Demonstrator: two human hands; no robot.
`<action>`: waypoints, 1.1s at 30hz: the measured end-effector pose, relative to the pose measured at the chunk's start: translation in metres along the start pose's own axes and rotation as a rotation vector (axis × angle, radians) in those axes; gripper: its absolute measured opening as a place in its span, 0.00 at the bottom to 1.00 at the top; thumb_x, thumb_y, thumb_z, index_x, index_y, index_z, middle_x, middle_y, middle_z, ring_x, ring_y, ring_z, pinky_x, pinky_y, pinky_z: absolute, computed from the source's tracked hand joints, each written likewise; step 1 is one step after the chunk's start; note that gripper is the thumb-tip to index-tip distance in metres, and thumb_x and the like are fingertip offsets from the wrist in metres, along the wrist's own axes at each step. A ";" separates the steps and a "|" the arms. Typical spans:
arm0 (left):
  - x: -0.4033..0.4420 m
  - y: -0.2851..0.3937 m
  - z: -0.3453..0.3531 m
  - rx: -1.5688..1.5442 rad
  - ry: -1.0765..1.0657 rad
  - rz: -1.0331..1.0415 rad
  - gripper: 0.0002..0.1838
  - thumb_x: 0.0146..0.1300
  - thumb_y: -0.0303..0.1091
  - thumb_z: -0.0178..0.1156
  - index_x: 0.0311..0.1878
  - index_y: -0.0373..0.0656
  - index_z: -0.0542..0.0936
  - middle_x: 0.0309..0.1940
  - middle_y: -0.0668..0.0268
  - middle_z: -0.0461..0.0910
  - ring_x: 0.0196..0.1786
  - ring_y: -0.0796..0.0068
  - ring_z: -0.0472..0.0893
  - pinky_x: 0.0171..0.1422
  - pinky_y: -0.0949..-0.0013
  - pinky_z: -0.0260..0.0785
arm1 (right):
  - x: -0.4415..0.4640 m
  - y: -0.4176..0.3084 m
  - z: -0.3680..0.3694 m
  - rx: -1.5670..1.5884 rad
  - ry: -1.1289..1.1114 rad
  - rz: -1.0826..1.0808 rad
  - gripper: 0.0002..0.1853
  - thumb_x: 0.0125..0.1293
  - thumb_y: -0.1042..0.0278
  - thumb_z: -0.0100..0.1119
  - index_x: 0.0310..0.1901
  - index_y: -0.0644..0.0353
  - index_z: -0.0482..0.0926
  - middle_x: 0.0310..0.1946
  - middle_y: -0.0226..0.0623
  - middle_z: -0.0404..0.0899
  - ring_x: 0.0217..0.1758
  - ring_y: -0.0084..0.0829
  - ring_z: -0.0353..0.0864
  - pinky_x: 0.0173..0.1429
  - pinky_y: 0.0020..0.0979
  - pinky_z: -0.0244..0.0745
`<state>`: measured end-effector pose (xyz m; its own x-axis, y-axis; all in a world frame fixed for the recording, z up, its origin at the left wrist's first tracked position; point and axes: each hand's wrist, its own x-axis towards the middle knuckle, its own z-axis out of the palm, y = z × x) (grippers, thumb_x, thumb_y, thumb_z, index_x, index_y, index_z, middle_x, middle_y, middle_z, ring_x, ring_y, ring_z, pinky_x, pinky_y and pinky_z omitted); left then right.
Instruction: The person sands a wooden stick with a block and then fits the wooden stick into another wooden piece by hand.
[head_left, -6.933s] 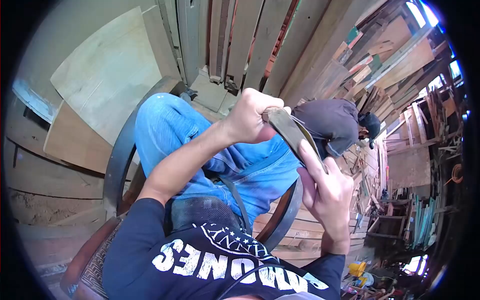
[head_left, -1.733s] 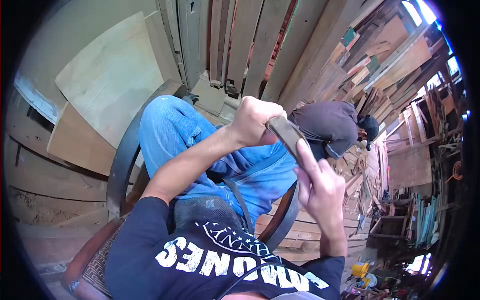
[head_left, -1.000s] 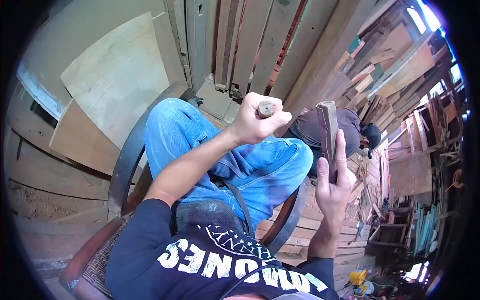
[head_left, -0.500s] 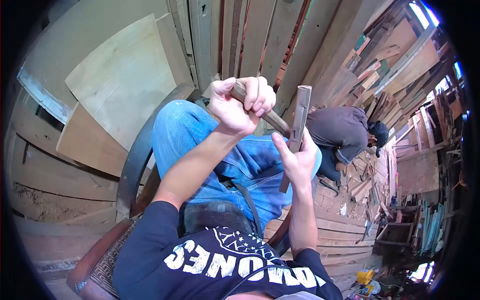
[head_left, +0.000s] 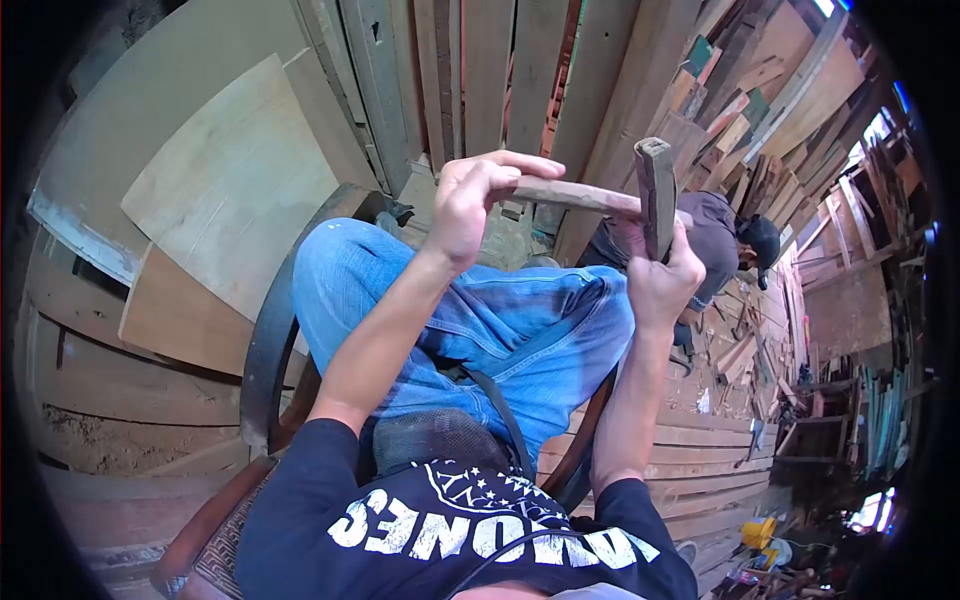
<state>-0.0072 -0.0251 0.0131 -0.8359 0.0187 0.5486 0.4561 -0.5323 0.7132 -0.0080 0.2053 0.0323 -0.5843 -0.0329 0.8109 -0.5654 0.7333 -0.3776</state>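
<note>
Above my lap I hold two wooden bars that meet at an angle. My left hand point(head_left: 462, 218) is closed around the outer end of the thinner bar point(head_left: 575, 195), some fingers lying along its top. That bar runs nearly level to the thicker wooden bar point(head_left: 657, 200), which points up with its end grain toward me. My right hand point(head_left: 668, 282) grips the thicker bar low, near where the two meet. Whether the thinner bar sits inside a slot there is hidden by the hand and the wood.
I sit in a wooden chair with a curved armrest point(head_left: 262, 330). Pale curved boards point(head_left: 235, 180) lean at the left. At the right a person point(head_left: 715, 240) in a dark cap bends low. Stacked timber scraps point(head_left: 750, 120) stand behind, and a yellow object point(head_left: 758, 532) lies lower right.
Both hands have moved, the right one up and rightward. The thicker bar has tilted so its end faces me, and the thinner bar has swung from slanting to nearly level.
</note>
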 end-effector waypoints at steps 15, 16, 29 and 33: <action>-0.002 -0.002 0.007 0.148 -0.259 -0.138 0.23 0.76 0.47 0.54 0.61 0.39 0.80 0.56 0.59 0.83 0.52 0.70 0.86 0.42 0.74 0.79 | -0.019 0.078 0.031 0.245 -0.078 0.065 0.20 0.57 0.73 0.75 0.52 0.63 0.83 0.33 0.46 0.87 0.36 0.30 0.89 0.43 0.29 0.79; -0.001 -0.004 0.006 0.164 -0.262 -0.136 0.24 0.76 0.48 0.53 0.61 0.36 0.79 0.58 0.56 0.82 0.52 0.66 0.86 0.42 0.75 0.80 | -0.020 0.082 0.034 0.242 -0.055 0.059 0.21 0.57 0.73 0.75 0.52 0.63 0.83 0.33 0.45 0.87 0.36 0.30 0.89 0.43 0.29 0.79; -0.005 -0.010 0.004 0.080 -0.399 -0.221 0.24 0.72 0.44 0.60 0.64 0.38 0.79 0.65 0.55 0.77 0.59 0.61 0.83 0.56 0.69 0.80 | -0.020 0.075 0.018 0.295 -0.002 0.125 0.19 0.58 0.87 0.61 0.53 0.68 0.83 0.36 0.35 0.88 0.40 0.21 0.86 0.47 0.25 0.81; -0.004 -0.007 0.002 0.123 -0.424 -0.212 0.23 0.73 0.42 0.59 0.65 0.38 0.78 0.65 0.56 0.76 0.59 0.61 0.83 0.55 0.71 0.81 | -0.022 0.082 0.018 0.260 -0.002 0.140 0.19 0.58 0.88 0.61 0.52 0.69 0.82 0.36 0.34 0.88 0.40 0.21 0.86 0.48 0.26 0.81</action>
<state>-0.0065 -0.0197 0.0070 -0.7281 0.4723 0.4967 0.3432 -0.3761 0.8607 -0.0515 0.2537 -0.0244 -0.6682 0.0544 0.7420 -0.6094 0.5321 -0.5878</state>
